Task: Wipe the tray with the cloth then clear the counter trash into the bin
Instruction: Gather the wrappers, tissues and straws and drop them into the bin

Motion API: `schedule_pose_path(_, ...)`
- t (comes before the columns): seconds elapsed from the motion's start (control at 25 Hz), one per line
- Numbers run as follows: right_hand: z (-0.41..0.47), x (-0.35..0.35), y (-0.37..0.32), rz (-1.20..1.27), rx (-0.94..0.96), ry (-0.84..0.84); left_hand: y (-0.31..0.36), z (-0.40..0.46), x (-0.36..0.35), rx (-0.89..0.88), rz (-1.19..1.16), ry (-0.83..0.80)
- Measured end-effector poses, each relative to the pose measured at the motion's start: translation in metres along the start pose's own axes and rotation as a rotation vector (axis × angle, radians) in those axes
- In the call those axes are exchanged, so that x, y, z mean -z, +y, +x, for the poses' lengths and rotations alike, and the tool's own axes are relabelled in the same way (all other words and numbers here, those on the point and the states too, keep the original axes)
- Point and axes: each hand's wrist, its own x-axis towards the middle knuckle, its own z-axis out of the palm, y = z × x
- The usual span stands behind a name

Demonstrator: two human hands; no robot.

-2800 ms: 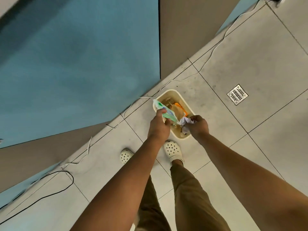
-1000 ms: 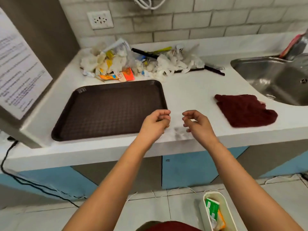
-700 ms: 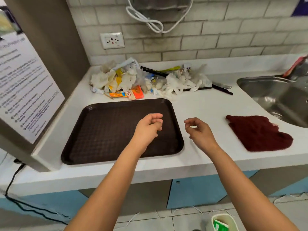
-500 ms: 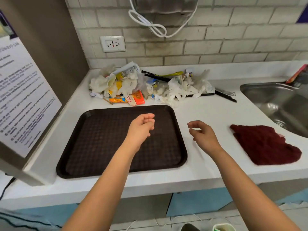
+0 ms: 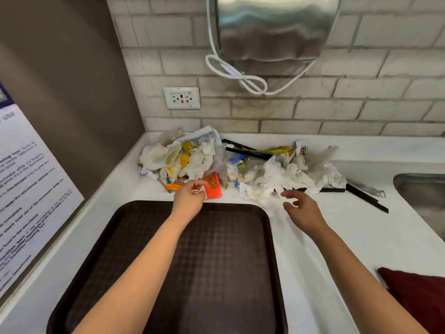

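Both bare forearms reached forward over the white counter (image 5: pixel 361 227). The left hand (image 5: pixel 189 201) was above the far edge of the dark brown rectangular plastic tray (image 5: pixel 216 273), its fingers loosely curled and holding nothing, the fingertips just beside a small orange wrapper (image 5: pixel 213 189). The right hand (image 5: pixel 302 209) was over bare counter beside the tray's far right corner, fingers spread and relaxed, also holding nothing, very near to the crumpled white tissues.

The pile of mixed trash (crumpled white tissues, yellow and orange wrappers, black straws) (image 5: pixel 240 165) lay along the far edge of the counter against the grey brick wall (image 5: pixel 337 109), from the far left corner toward the steel sink (image 5: pixel 423 189) at the right. The dark red cloth (image 5: pixel 419 300) lay at the near right part of the counter, well apart from both hands. The tray lay flat at the near left part.

Between tray and sink the counter was free, and a narrow strip stayed between the tray's far edge and the pile. A grey side panel with a printed notice (image 5: pixel 29 189) closed the left edge.
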Motion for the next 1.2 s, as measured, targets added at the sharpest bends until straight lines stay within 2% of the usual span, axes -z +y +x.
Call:
schedule_pose_path(0.2,0.065,-0.006,0.003,-0.384,0.123,0.002,-0.007,0.076,-0.018,-0.087,0.277,0.006)
schedule_pose_path(0.32,0.1,-0.013,-0.002,-0.737,0.148,-0.18,-0.007,0.117,-0.024,-0.227,0.605,-0.11)
schedule_pose_path(0.4,0.118,-0.02,-0.002,-0.889,0.176,-0.27,-0.006,0.139,-0.025,-0.242,0.774,-0.2)
schedule_pose_path(0.52,0.131,-0.028,0.003,-0.98,0.174,-0.274,-0.005,0.162,-0.029,-0.255,0.878,-0.276)
schedule_pose_path(0.64,0.136,-0.03,0.012,-0.869,0.187,-0.184,-0.01,0.17,-0.035,-0.262,0.821,-0.27)
schedule_pose_path(0.8,0.127,-0.024,0.015,-0.683,0.241,-0.01,-0.021,0.173,-0.034,-0.244,0.608,-0.113)
schedule_pose_path(0.92,0.117,-0.018,0.015,-0.618,0.294,0.136,-0.025,0.172,-0.031,-0.266,0.718,-0.062)
schedule_pose_path(1.0,0.111,-0.016,0.015,-0.469,0.277,0.179,-0.023,0.166,-0.03,-0.301,0.801,0.025)
schedule_pose_path(1.12,0.102,-0.014,0.015,-0.24,0.218,0.198,-0.019,0.157,-0.031,-0.415,0.58,0.08)
schedule_pose_path(1.2,0.096,-0.014,0.017,-0.205,0.202,0.201,-0.014,0.152,-0.03,-0.411,0.378,0.111)
